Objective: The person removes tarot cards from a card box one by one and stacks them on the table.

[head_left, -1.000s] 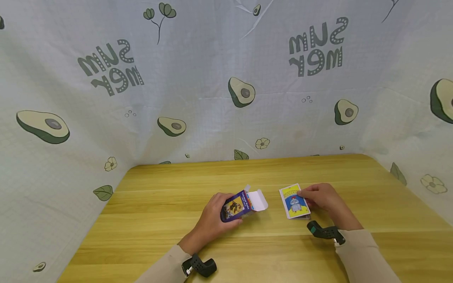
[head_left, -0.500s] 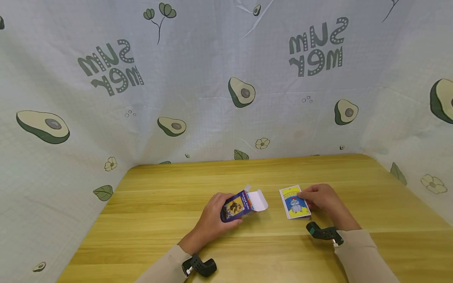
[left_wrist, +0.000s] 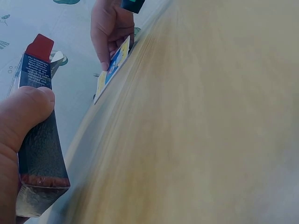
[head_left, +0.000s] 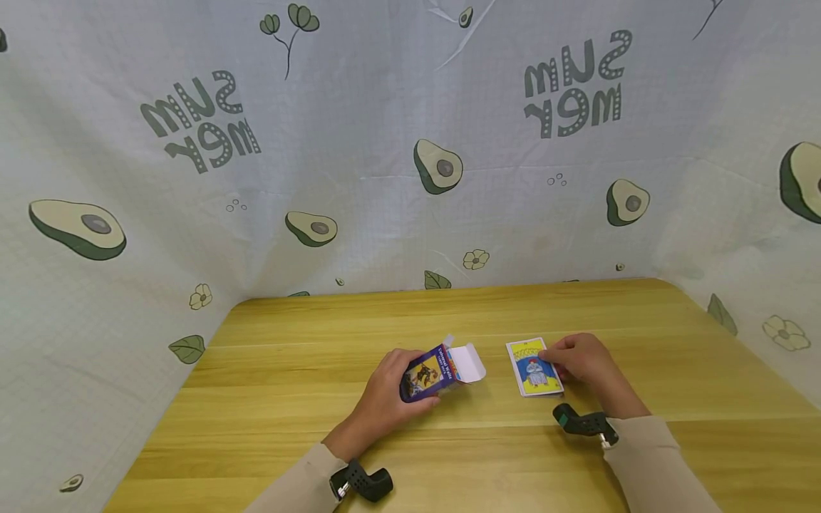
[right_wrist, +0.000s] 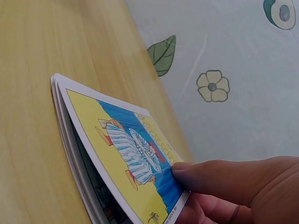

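My left hand grips a dark blue tarot card box, thumb along one narrow side. The box is tilted, and its white lid flap stands open toward the right. To the right, my right hand pinches the top tarot card at its edge, thumb on the face and fingers beneath. That card is yellow and blue with a seated figure in a striped robe. In the right wrist view, its near edge is lifted off a small stack of cards under it. Whether cards are inside the box is hidden.
Both hands are over a wooden table. A white cloth with avocado prints hangs behind it and along both sides. Each wrist carries a black camera mount, one on the left and one on the right.
My right hand and forearm have shifted slightly left. The pinched card has come down slightly toward the viewer and covers more of the stack. My left hand and the box stay put.
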A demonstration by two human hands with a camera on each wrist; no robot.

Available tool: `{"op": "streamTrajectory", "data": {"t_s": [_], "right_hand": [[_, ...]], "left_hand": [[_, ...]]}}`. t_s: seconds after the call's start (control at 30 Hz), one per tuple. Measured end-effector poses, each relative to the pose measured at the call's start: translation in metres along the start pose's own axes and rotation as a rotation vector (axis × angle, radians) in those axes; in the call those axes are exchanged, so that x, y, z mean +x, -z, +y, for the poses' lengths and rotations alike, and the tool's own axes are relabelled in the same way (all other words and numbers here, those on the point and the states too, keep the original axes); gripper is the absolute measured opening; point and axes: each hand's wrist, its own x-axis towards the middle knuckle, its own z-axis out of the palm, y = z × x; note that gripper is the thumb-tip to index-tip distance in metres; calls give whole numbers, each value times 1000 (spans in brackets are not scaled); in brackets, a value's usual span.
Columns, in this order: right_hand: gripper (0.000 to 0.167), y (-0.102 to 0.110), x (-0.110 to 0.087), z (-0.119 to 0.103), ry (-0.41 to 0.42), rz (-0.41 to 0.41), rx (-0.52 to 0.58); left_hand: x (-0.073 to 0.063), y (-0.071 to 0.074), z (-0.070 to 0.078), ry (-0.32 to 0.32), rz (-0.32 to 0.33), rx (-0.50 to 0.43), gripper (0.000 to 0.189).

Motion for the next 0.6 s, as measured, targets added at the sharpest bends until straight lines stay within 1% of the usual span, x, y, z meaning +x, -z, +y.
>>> {"op": "streamTrajectory", "data": {"t_s": [0.33,0.6], "right_hand": [[30,-1,-1,-2,16,9,-53],[27,-2,-2,-3,26,22,-102]], "left_hand": [[0,0,0,-5,0,6,67],[0,1,0,6,-7,2,67]]}}
